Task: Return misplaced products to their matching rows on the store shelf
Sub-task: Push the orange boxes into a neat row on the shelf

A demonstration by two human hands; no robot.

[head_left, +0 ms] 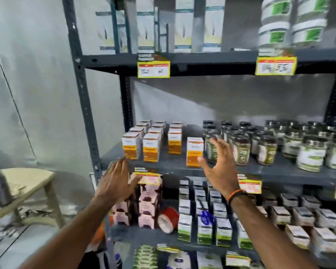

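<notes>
A dark metal shelf (182,166) holds rows of products. On its middle level stand orange-and-white boxes (151,150) at the left and dark-lidded jars (241,148) to the right. One orange-and-white box (194,152) stands alone at the front, next to the jars. My right hand (219,164) is open, fingers spread, just right of that lone box and in front of the jars, holding nothing. My left hand (116,181) is open too, lower left, in front of the shelf edge and the pink boxes (146,206).
The level below holds pink boxes, a red tape roll (168,218), blue-handled scissors (207,217) lying on green-and-white boxes (204,230), and brown-topped boxes (299,220). Tall white cartons (182,24) and tubs (291,22) fill the top. A wooden stool (27,183) stands at left.
</notes>
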